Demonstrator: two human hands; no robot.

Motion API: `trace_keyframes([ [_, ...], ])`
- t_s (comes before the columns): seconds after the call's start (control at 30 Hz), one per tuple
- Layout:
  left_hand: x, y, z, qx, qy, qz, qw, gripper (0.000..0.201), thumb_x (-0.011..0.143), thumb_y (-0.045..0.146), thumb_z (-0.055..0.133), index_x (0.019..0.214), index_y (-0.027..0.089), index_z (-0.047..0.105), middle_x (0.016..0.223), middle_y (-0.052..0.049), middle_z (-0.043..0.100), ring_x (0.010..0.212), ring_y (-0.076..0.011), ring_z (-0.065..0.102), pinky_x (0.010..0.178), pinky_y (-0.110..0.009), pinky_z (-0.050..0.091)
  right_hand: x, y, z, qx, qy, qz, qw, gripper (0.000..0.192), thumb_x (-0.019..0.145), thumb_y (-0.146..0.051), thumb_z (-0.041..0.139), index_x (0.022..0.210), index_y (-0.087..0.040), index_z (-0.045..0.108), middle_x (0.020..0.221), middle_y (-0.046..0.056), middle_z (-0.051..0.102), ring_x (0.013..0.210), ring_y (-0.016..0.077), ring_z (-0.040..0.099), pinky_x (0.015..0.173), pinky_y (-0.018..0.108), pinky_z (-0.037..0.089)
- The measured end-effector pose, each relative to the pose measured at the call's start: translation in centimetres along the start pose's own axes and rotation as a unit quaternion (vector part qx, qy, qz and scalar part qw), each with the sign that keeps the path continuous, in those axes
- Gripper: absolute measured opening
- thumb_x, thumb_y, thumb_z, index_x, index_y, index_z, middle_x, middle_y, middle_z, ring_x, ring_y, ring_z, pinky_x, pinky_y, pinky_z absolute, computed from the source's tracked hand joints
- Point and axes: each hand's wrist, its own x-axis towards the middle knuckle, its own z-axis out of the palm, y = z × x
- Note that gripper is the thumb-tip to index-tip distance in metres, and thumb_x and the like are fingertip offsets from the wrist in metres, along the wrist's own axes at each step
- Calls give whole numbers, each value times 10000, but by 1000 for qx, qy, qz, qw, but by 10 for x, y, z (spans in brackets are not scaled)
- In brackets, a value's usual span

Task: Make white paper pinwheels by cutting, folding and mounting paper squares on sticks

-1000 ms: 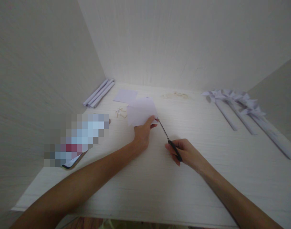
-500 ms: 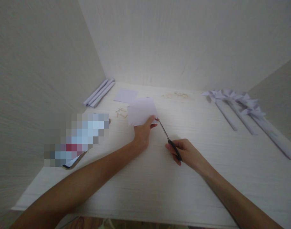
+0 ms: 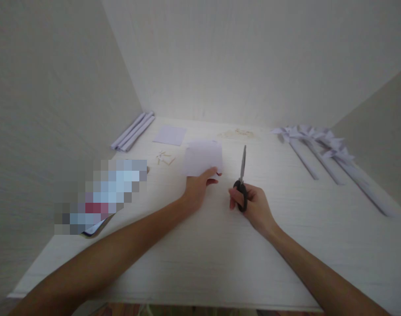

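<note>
Pinched between thumb and fingers of my left hand (image 3: 200,188) is a square sheet of pale paper (image 3: 203,157), held by its near right corner above the table. My right hand (image 3: 255,202) is closed around the black handles of a pair of scissors (image 3: 242,175). The blades point away from me and look shut, to the right of the paper and apart from it. Part of my left fingers is hidden under the sheet.
Another paper square (image 3: 170,135) and small sticks (image 3: 165,157) lie behind on the white table (image 3: 200,259). Paper rolls (image 3: 134,131) rest at the left wall, near a blurred phone (image 3: 111,193). Paper pinwheels on sticks (image 3: 322,145) lie at right; small pale bits (image 3: 243,133) at the back.
The scissors have come away from the paper's near right corner, and their blades have swung upright to the right. The sheet has turned and shifted slightly right in my left hand.
</note>
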Motion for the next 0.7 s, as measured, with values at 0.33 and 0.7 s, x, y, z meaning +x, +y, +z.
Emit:
trace_keyframes([
  [0.33,-11,-3,1,117,-91,-34,988,60,586,193,618,631,162,595,643,-8,603,575,-109,538,439,-193,415,4,9,1,102,45,-9,994,277,702,-398,561,601,-140,556,447,-19,515,344,43,290,343,211,181],
  [0.7,-11,-1,1,160,-78,-28,984,111,578,225,620,625,140,567,615,8,578,509,-88,502,424,-196,407,7,14,1,130,41,-35,990,142,653,-272,611,639,-146,548,421,-38,523,346,46,340,353,191,211],
])
